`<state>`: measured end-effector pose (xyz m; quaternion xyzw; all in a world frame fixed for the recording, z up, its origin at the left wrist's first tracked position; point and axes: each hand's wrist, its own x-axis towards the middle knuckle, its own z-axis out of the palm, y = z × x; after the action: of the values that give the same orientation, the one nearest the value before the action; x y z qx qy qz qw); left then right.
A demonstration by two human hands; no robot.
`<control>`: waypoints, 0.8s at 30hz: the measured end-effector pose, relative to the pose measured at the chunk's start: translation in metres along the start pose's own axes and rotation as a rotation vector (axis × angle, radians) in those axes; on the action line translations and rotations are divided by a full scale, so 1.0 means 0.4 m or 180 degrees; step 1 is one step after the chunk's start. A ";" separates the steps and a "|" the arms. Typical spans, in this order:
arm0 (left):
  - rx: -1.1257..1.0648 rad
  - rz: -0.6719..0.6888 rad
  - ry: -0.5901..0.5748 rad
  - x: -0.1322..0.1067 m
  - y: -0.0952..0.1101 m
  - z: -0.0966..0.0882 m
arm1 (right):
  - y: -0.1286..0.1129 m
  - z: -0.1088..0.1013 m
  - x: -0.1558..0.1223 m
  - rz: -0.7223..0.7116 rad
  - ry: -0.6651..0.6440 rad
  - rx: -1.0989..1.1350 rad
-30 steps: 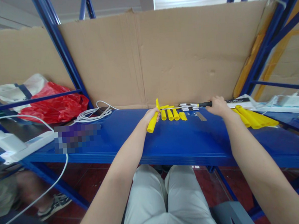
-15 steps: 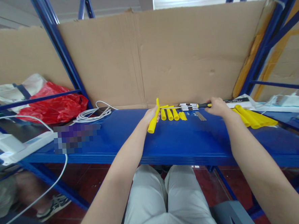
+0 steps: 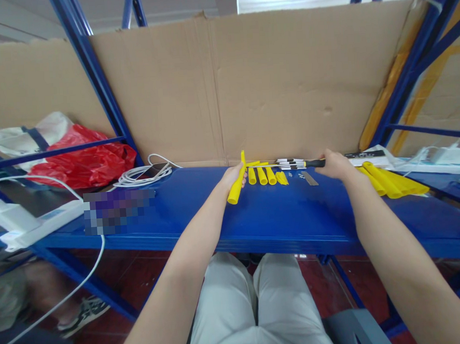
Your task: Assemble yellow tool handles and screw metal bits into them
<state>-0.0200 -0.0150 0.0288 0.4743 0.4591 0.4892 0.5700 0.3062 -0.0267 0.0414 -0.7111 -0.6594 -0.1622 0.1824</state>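
Note:
My left hand (image 3: 235, 178) is closed around a yellow plastic tube (image 3: 235, 192), which is tilted with its open round end toward me. My right hand (image 3: 333, 164) grips the black handle of a screwdriver (image 3: 314, 163). Its long thin shaft points left to the upper part of the yellow tube. Whether the tip touches a screw there is too small to tell. Just right of my left hand, several more yellow tubes (image 3: 262, 177) lie side by side, with small yellow pieces (image 3: 281, 178) at their end. Tiny metal bits (image 3: 301, 176) and a flat grey metal strip (image 3: 310, 178) lie below the screwdriver.
Larger yellow pieces (image 3: 396, 180) lie on the blue shelf (image 3: 271, 216) at right. A cardboard sheet (image 3: 271, 86) closes off the back. Leftward are a coiled white cable (image 3: 142, 176), a power strip (image 3: 57, 219) and a red plastic bag (image 3: 84, 157). Another person's shoe (image 3: 85, 316) shows below.
The screwdriver handle has turned in my right hand: yellow showed near its end before, now mostly black. Both hands stay in nearly the same place.

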 end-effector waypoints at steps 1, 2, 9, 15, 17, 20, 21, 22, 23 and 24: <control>0.0000 -0.0023 0.0022 -0.001 0.001 0.000 | 0.000 0.000 0.001 -0.0099 -0.0050 0.0020; 0.0008 -0.0041 0.0038 -0.001 0.001 0.000 | -0.001 -0.001 0.001 -0.0194 -0.0109 0.0040; 0.0023 -0.0028 0.0004 0.003 -0.001 0.001 | -0.011 0.006 -0.003 -0.0104 -0.0104 -0.0169; 0.0062 -0.0020 0.0000 0.003 0.002 0.002 | -0.006 0.017 0.000 0.0109 0.0028 -0.0032; 0.0092 -0.0038 0.0059 0.002 0.003 0.002 | -0.006 0.016 0.002 0.0036 -0.0012 0.0026; 0.0129 -0.0089 0.0105 0.000 0.004 0.002 | -0.008 0.013 0.004 -0.0090 -0.0111 0.0073; 0.0134 -0.0104 0.0097 0.000 0.005 0.002 | -0.009 0.012 0.004 -0.0132 -0.0104 0.0046; 0.0137 -0.0113 0.0083 0.000 0.004 0.003 | -0.009 0.012 0.003 -0.0161 -0.0068 -0.0005; 0.0141 -0.0121 0.0071 -0.001 0.004 0.003 | -0.010 0.011 0.002 -0.0165 -0.0008 -0.0066; 0.0144 -0.0126 0.0055 -0.001 0.004 0.004 | -0.010 0.011 0.000 -0.0134 0.0059 -0.0120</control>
<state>-0.0188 -0.0154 0.0305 0.4737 0.4843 0.4714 0.5647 0.3022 -0.0242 0.0377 -0.6988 -0.6693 -0.1850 0.1717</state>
